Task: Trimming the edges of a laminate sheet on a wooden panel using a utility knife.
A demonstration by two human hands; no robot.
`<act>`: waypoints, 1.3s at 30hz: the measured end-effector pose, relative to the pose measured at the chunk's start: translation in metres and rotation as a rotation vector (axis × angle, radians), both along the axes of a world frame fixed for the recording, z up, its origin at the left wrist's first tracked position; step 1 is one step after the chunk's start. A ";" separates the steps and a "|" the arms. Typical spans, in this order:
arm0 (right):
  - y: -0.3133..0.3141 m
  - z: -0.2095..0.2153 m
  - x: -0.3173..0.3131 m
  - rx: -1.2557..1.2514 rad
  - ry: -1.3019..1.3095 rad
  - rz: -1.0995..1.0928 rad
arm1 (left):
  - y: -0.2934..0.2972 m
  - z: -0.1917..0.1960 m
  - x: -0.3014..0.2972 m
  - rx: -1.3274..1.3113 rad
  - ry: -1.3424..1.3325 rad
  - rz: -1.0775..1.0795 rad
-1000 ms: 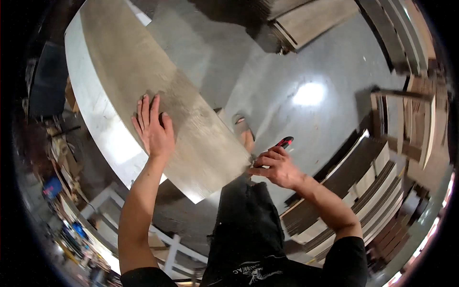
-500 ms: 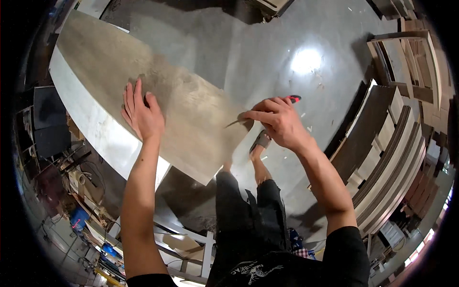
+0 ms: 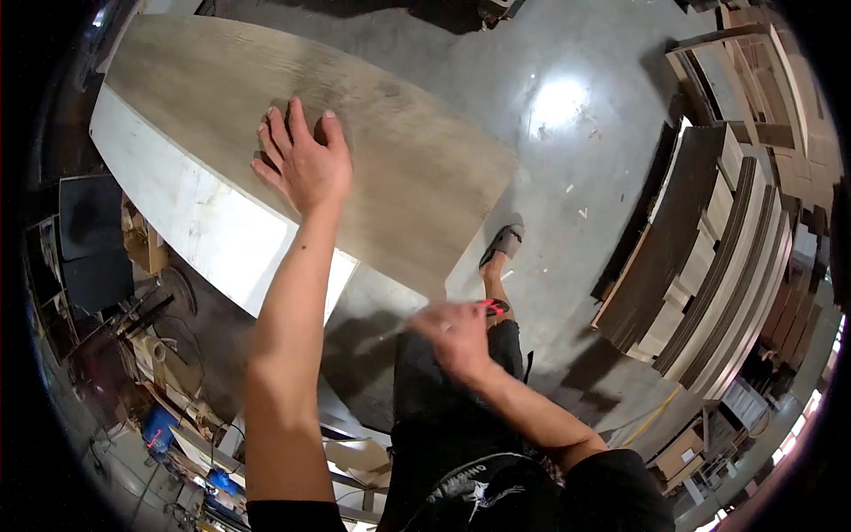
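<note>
Dropped toward 6 o'clock: right hand [image 3: 456, 337], blurred, gripping red-handled tool [image 3: 490, 307]. Left hand [image 3: 301, 164] spread flat on wood panel [image 3: 399, 160]; best kept pressed firmly.

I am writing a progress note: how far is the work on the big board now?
Done: the wood-grain board lies flat on its white support. In hand: the left hand presses flat on it; the right hand, blurred, grips a red-handled tool near its corner. Left: no cut or mark shows on the board.
</note>
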State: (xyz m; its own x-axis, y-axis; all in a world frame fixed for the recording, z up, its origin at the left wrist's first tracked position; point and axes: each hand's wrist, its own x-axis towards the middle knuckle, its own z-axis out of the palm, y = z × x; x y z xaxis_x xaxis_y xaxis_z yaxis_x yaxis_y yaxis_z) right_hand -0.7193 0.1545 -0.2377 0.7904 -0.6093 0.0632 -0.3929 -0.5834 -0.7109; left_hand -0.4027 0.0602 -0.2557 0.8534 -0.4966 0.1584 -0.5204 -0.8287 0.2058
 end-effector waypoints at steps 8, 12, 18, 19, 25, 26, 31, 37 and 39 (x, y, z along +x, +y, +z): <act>-0.030 -0.006 -0.011 0.170 -0.193 -0.463 | 0.005 0.000 -0.002 0.042 0.010 -0.019; -0.110 -0.015 0.017 -0.158 -0.115 -0.503 | 0.006 -0.004 -0.004 0.013 0.006 -0.028; -0.023 -0.029 -0.001 -0.116 0.014 -0.164 | 0.005 -0.003 0.002 -0.031 0.017 -0.033; 0.005 -0.045 -0.015 0.113 0.007 -0.088 | -0.005 0.004 -0.002 -0.043 0.032 -0.027; 0.085 -0.014 -0.062 0.440 0.112 -0.033 | -0.008 0.006 -0.009 0.100 -0.095 -0.150; 0.078 -0.005 -0.073 0.483 0.078 -0.073 | -0.004 0.010 -0.003 0.131 -0.126 -0.217; 0.022 -0.001 -0.165 0.835 -0.081 -0.692 | 0.044 0.031 -0.080 0.196 -0.006 -0.723; -0.056 0.052 -0.276 0.982 -0.264 -1.154 | 0.086 0.055 -0.206 0.230 0.099 -0.893; -0.067 0.044 -0.293 1.094 -0.281 -1.145 | 0.093 0.060 -0.218 0.276 0.136 -0.940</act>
